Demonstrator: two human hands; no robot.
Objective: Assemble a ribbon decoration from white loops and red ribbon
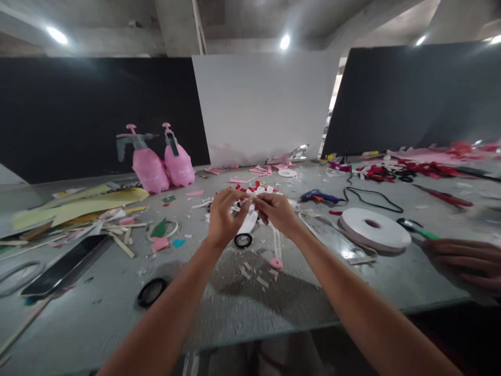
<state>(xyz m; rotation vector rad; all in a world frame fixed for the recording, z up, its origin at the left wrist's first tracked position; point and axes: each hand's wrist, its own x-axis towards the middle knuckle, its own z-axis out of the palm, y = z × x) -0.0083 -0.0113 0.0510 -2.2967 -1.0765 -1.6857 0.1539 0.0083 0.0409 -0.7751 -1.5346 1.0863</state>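
Observation:
My left hand (227,218) and my right hand (278,213) meet over the middle of the table, fingertips pinched together. Between them is a small white piece that looks like ribbon (250,199), mostly hidden by the fingers. Below lies a wider white strip (249,223), and a black ring (243,240) sits at its lower end. A narrow white strip runs down to a pink disc (276,263) just under my right hand. Behind my fingers is a heap of red, white and black scraps (256,187), partly covered.
A white ribbon roll (374,230) and a blue glue gun (319,196) lie to the right. Another person's hand (465,261) rests near green-handled scissors (420,230). On the left are a phone (64,265), a black roll (152,292) and two pink spray bottles (179,164).

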